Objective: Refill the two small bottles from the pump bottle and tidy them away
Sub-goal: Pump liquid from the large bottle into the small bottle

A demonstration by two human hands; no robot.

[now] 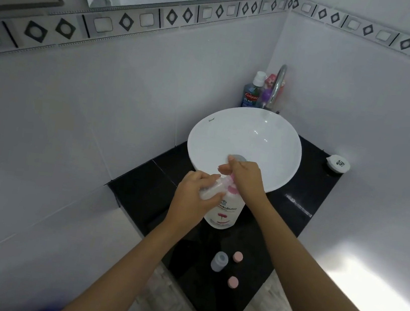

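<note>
A white pump bottle [226,212] with a pink pump head stands on the black counter [141,188] in front of the basin. My left hand [193,196] holds a small clear bottle [211,189] tilted against the pump's nozzle. On top of the pump head rests my right hand [245,177], palm down with its fingers spread. A second small bottle [219,261], bluish and uncapped, stands upright nearer to me on the counter. Two pink caps [238,256] [233,282] lie beside it.
A white round basin [245,145] sits on the counter, with a chrome tap [278,86] behind it. A blue mouthwash bottle [252,91] and other toiletries stand in the corner. A small white lid-like dish [337,163] lies at the counter's right. Tiled walls close in on both sides.
</note>
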